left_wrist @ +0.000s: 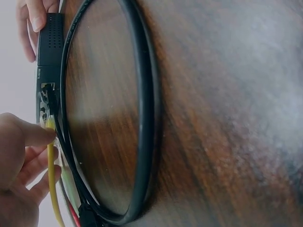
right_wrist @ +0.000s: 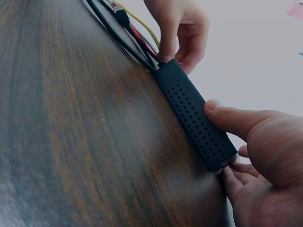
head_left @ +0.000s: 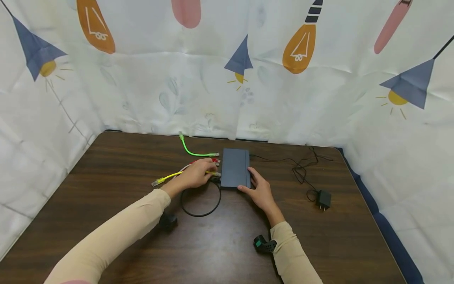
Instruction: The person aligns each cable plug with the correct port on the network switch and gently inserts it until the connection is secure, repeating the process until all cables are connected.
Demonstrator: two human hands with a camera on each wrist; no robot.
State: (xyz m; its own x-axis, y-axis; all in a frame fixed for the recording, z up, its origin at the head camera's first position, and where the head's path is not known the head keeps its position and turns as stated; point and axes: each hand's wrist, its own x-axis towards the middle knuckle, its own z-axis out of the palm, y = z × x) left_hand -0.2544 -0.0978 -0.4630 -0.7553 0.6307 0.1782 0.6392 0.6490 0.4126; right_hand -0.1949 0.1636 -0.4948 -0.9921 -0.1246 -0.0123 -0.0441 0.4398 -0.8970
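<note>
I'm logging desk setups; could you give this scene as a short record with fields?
Right hand: grips flat dark grey rectangular box, right side
Left hand: pinches thin yellow network cable at box's left side
Yellow cable seated: cannot tell
Near left: looped black cable
Far left: bright green cable, apart from box
Right: boxy black power adapter
Surface: dark brown wood-grain table

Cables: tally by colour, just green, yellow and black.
Green cable: 1
Yellow cable: 1
Black: 2 (looped cable, adapter lead)
Total: 4
</note>
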